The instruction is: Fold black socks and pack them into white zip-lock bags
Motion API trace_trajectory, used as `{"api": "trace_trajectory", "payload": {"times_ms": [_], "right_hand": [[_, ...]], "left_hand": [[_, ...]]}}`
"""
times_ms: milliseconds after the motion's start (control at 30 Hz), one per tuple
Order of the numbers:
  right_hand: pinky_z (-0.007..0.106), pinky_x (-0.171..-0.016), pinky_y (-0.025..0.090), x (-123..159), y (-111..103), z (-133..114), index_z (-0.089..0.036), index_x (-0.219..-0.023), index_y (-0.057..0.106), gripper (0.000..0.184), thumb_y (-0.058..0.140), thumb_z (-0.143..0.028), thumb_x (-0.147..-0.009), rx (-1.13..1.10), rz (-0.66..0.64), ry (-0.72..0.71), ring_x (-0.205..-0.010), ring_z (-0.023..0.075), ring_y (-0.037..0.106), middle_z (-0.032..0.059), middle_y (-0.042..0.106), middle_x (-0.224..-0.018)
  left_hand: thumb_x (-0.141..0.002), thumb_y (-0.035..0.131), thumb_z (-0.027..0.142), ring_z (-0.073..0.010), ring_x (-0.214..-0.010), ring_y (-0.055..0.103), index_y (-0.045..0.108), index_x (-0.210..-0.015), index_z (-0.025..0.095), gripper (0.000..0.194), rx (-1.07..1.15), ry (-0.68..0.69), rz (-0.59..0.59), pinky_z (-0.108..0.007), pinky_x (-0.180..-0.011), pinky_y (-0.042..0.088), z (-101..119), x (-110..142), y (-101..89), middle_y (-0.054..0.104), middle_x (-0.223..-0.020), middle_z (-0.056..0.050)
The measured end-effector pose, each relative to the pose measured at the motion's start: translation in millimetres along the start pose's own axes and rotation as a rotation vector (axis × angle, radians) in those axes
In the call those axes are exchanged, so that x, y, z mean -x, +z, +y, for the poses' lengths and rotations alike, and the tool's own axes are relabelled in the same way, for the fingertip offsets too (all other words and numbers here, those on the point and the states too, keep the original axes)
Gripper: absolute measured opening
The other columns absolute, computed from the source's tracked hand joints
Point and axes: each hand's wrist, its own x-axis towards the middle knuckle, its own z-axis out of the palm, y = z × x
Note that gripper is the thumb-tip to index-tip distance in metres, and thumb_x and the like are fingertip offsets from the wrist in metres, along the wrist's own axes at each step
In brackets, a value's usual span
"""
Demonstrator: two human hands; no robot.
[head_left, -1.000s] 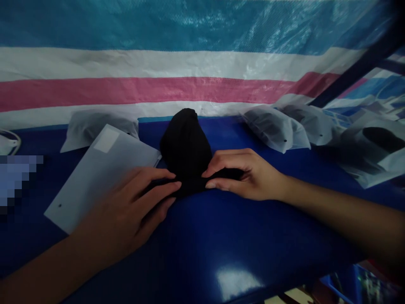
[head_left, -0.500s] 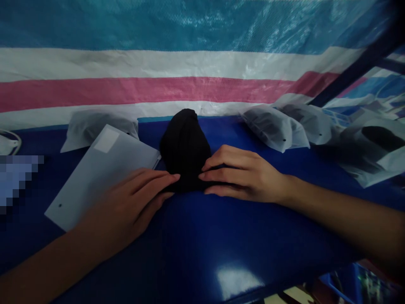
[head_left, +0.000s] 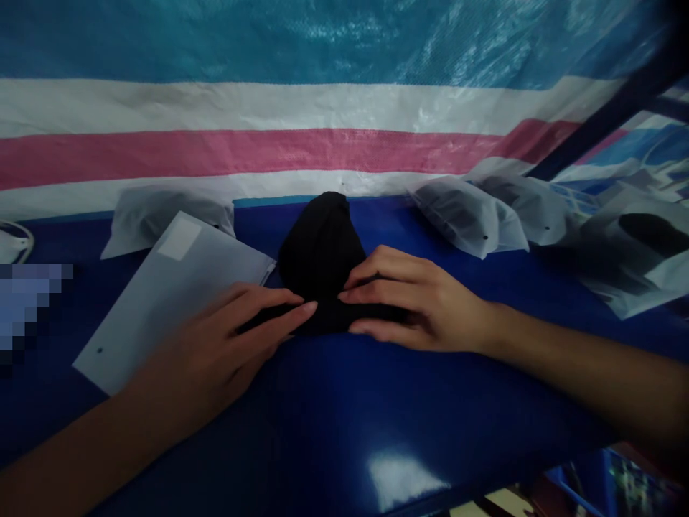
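A black cloth item [head_left: 321, 248], shaped like a soft cap, stands on the blue table in front of me. Its top is rounded, and a flat folded strip runs along its near edge. My left hand [head_left: 226, 345] pinches the left end of that strip, fingertips on the cloth. From the other side, my right hand [head_left: 414, 301] holds the strip between thumb and fingers. Partly under my left hand lies a flat frosted plastic bag [head_left: 194, 269] with a white label.
Behind the flat bag sits a filled frosted bag [head_left: 161, 208]. More frosted bags with dark contents, one of them here [head_left: 457, 212], stand at the right. A striped tarp [head_left: 323, 151] hangs behind the blue table [head_left: 334, 402]. Below the table edge is a blue crate [head_left: 584, 481].
My fingers have shifted along the near edge of the black cloth, pressing and regripping the strip. The rounded top has moved slightly right. The bags stay put.
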Motion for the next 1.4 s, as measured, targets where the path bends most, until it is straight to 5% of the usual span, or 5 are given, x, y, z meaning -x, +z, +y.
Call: {"api": "trace_trajectory", "payload": {"times_ms": [133,533,800,1233,1400], "right_hand": [[0.044,-0.093,0.067,3.0,1.3,-5.2,-0.015,-0.147,0.072,0.050,0.082,-0.045,-0.109,0.187,-0.032,-0.113,-0.111,0.0296,0.078,0.0158,0.081,-0.121],[0.028,-0.080,0.063,-2.4,-1.2,-1.6,-0.017,-0.125,0.082,0.026,0.088,-0.033,-0.105,-0.265,-0.024,0.149,-0.092,0.0169,0.082,0.0074,0.084,-0.109],[0.041,-0.081,0.063,2.2,4.1,-4.4,-0.013,-0.138,0.074,0.048,0.081,-0.051,-0.108,0.228,0.000,-0.129,-0.094,0.0268,0.076,0.0127,0.082,-0.106],[0.024,-0.067,0.053,-0.2,0.0,-7.5,-0.016,-0.119,0.077,0.025,0.078,-0.040,-0.112,-0.209,-0.108,0.196,-0.078,0.0136,0.071,0.0037,0.075,-0.098],[0.036,-0.086,0.063,2.1,3.6,-5.6,-0.012,-0.130,0.080,0.042,0.082,-0.047,-0.108,0.082,0.012,0.036,-0.098,0.0234,0.077,0.0145,0.078,-0.114]], "left_hand": [[-0.115,0.060,0.017,-0.0278,-0.134,0.074,0.054,-0.173,0.041,0.063,0.006,-0.040,0.000,-0.044,-0.111,0.067,0.6,2.8,-3.0,0.073,-0.153,-0.008],[-0.113,0.071,0.023,-0.0258,-0.139,0.070,0.053,-0.172,0.029,0.062,-0.005,0.016,0.002,-0.044,-0.125,0.058,4.5,-2.2,3.1,0.070,-0.153,-0.011],[-0.116,0.061,0.019,-0.0241,-0.140,0.070,0.054,-0.171,0.035,0.058,0.011,-0.044,-0.022,-0.039,-0.123,0.058,4.5,1.2,-1.5,0.068,-0.158,-0.007],[-0.116,0.063,0.019,-0.0223,-0.148,0.064,0.049,-0.175,0.032,0.062,-0.039,0.036,-0.018,-0.038,-0.129,0.053,1.6,-0.7,3.5,0.062,-0.163,-0.009],[-0.118,0.057,0.028,-0.0249,-0.139,0.073,0.052,-0.172,0.037,0.054,-0.013,-0.072,-0.022,-0.039,-0.119,0.062,3.7,1.3,-1.6,0.067,-0.162,-0.006]]}}
